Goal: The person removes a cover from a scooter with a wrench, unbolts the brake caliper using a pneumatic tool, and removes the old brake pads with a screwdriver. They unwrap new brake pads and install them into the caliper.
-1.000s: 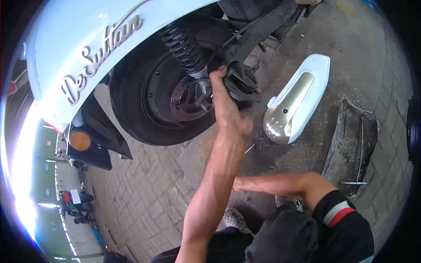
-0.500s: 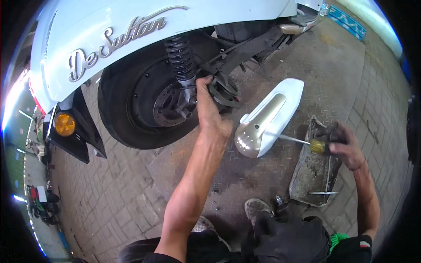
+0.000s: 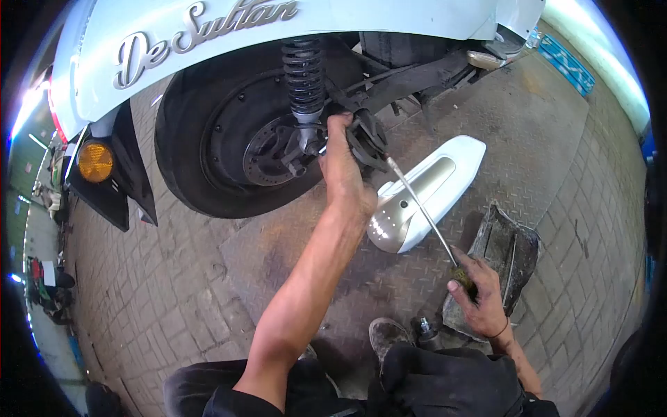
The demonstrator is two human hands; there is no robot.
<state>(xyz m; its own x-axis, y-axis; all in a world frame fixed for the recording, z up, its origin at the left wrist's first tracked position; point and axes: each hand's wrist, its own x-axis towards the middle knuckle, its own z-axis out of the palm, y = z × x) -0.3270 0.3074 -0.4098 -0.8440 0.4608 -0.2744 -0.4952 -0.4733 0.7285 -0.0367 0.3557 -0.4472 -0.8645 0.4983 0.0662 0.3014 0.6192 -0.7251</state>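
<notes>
My left hand [image 3: 339, 156] is closed around a dark metal part that looks like a brake caliper [image 3: 367, 141], beside the lower end of the shock absorber [image 3: 303, 76]. My right hand [image 3: 484, 295] grips the yellow-and-black handle of a long screwdriver [image 3: 425, 213]. Its shaft points up and left, with the tip right at the caliper. Just left of my left hand are the brake disc [image 3: 255, 161] and the black wheel [image 3: 184, 149]. Below the shaft, a white and silver cover [image 3: 451, 156] lies on the metal plate.
The scooter's white body panel [image 3: 361, 17] overhangs the wheel, with an orange reflector [image 3: 95, 162] at left. A worn tray [image 3: 522, 254] lies partly behind my right hand. A dark power-tool-like object [image 3: 427, 333] stands near my shoe [image 3: 389, 337]. A blue sign-like plate [image 3: 566, 64] lies at upper right.
My right hand has swung the screwdriver from over the tray, left and down, turning its tip up to the caliper. My left hand keeps hold of the caliper. The view has shifted slightly.
</notes>
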